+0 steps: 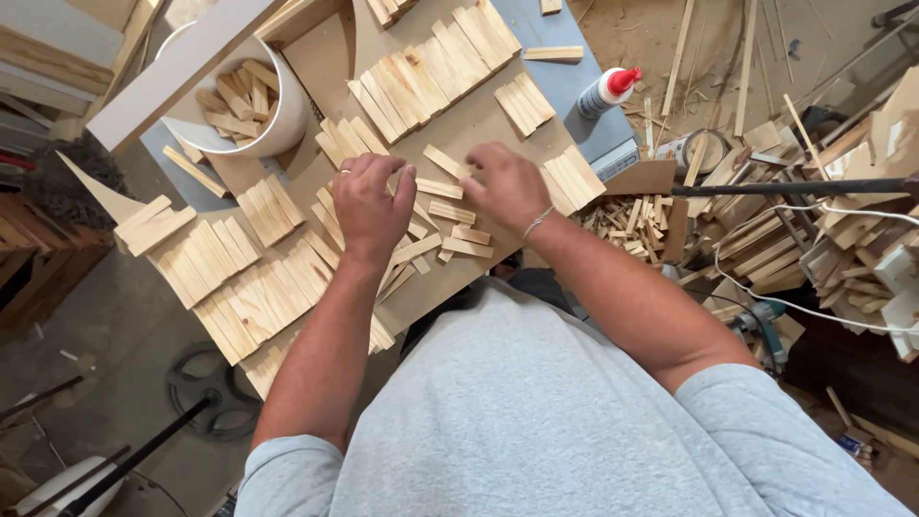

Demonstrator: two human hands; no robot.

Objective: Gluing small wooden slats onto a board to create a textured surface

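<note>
Worktop (pixel 498 124): a brown board surface, covered over most of its face with rows of short pale wooden slats (pixel 239 287), laid side by side toward its left edge and far edge. White bucket (pixel 278 115): set at the far left corner, part-filled with more slats. Glue bottle (pixel 605 93): white with red cap, lying near the far right corner. Left hand (pixel 369 206): palm down at the middle of the worktop, its grip loosely curled over loose slats (pixel 450 213), a ring seen on one finger. Right hand (pixel 505 187): just beside the left, fingers pressed flat upon the same loose slats, nothing clasped. Offcut pile (pixel 637 218): heaped at the right edge.
</note>
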